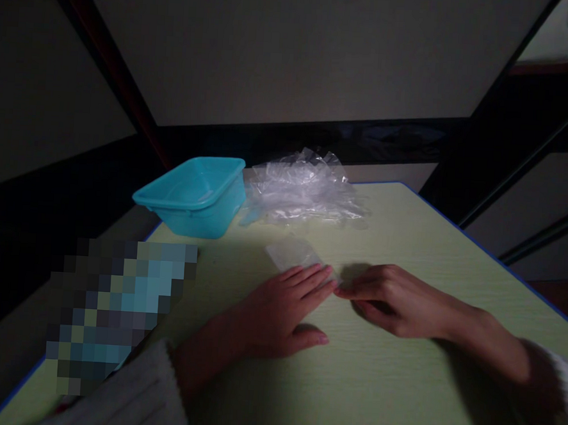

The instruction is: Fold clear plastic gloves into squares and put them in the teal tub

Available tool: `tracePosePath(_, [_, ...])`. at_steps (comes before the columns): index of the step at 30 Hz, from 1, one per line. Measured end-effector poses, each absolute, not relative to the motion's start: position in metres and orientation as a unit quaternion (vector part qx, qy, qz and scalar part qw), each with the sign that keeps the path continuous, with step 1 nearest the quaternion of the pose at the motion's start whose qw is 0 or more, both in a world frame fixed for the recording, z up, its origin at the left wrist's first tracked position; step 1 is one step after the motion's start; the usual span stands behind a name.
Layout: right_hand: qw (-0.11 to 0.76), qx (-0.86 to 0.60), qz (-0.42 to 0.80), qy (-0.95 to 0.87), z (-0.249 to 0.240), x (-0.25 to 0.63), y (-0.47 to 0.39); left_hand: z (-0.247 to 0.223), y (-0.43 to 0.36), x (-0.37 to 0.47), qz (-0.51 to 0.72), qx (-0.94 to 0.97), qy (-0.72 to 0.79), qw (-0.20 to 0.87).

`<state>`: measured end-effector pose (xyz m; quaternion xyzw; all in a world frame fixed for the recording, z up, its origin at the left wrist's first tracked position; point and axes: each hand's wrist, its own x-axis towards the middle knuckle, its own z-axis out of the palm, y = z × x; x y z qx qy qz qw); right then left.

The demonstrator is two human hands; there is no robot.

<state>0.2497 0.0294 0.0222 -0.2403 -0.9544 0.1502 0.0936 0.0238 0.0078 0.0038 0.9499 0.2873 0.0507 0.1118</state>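
Observation:
A small translucent plastic bag (pixel 291 251) lies flat on the pale yellow-green table (pixel 350 396). My left hand (pixel 285 309) rests on its near part, palm down, with the fingers spread and stretched out. At the bag's right end my right hand (pixel 387 299) reaches in with its index finger, whose tip is close to my left fingertips. The other fingers of that hand are curled under, and whether anything is between them is hidden.
A turquoise plastic basin (pixel 201 217) stands at the table's back left. Beside it lies a heap of clear plastic bags (pixel 309 191). A pixelated object (pixel 139 300) is at the left edge. Behind is a pale panel (pixel 298 59).

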Motion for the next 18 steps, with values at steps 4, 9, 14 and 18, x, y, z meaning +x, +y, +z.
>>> tracePosePath(4, [0.104, -0.241, 0.16, -0.952, 0.0217, 0.2505, 0.0288, 0.0065, 0.0063, 0.0239, 0.047, 0.948, 0.291, 0.118])
tracePosePath(9, [0.103, -0.241, 0.153, -0.953, 0.0236, 0.2503, 0.0285, 0.0086, 0.004, 0.0223, 0.046, 0.947, 0.293, 0.122])
tracePosePath(14, [0.105, -0.24, 0.157, -0.952, 0.022, 0.2514, 0.0289, 0.0064, 0.0015, 0.0191, 0.052, 0.948, 0.291, 0.114])
tracePosePath(18, [0.102, -0.237, 0.153, -0.954, 0.0203, 0.2517, 0.0301, 0.0051, 0.0015, 0.0184, 0.051, 0.95, 0.285, 0.114])
